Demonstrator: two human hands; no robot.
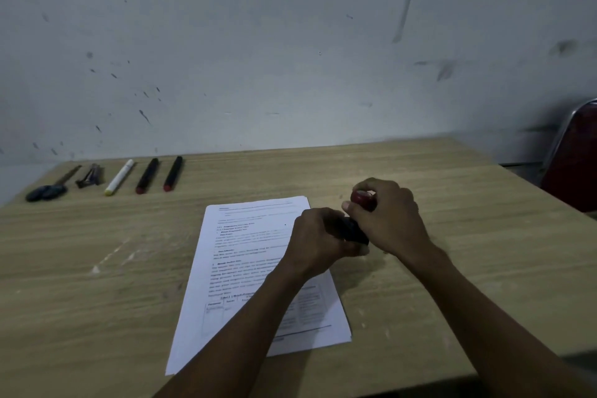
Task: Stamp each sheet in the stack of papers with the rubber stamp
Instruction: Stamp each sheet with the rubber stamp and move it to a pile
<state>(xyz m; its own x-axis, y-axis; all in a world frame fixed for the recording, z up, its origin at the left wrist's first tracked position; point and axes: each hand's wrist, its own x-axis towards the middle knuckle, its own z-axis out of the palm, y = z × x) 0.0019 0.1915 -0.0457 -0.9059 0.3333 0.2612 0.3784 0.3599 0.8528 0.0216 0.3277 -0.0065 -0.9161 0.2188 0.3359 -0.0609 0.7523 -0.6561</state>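
Nearest me, two bare forearms rise from the bottom edge of the frame toward the centre, crossing over the stack of papers (245, 271), which lies on the wooden worktop (97, 284) just left of centre, its printed top sheet tilted a little so the near corner points to the lower left. I see text lines and a table on that sheet.

Right of centre, at the right edge of the stack, both hands meet. My left hand (315, 241) is curled around the dark body of the rubber stamp (353, 231), gripping it just above the paper's edge. My right hand (389, 216) is clenched around a small red round piece (363, 199), pinched between thumb and fingers, just above the dark body. I cannot tell whether the red piece is joined to the stamp or apart from it.

Further out, in the left middle of the frame, a row of items lies near the worktop's far edge: scissors (51, 187) with dark handles, a small dark tool (90, 176) too blurred to name, a white marker (119, 177) with a yellow end, and two black markers (147, 176) (172, 174) with red ends. A stained pale wall (290, 42) fills the upper frame, and a red chair (575, 158) with a metal frame stands at the right edge.
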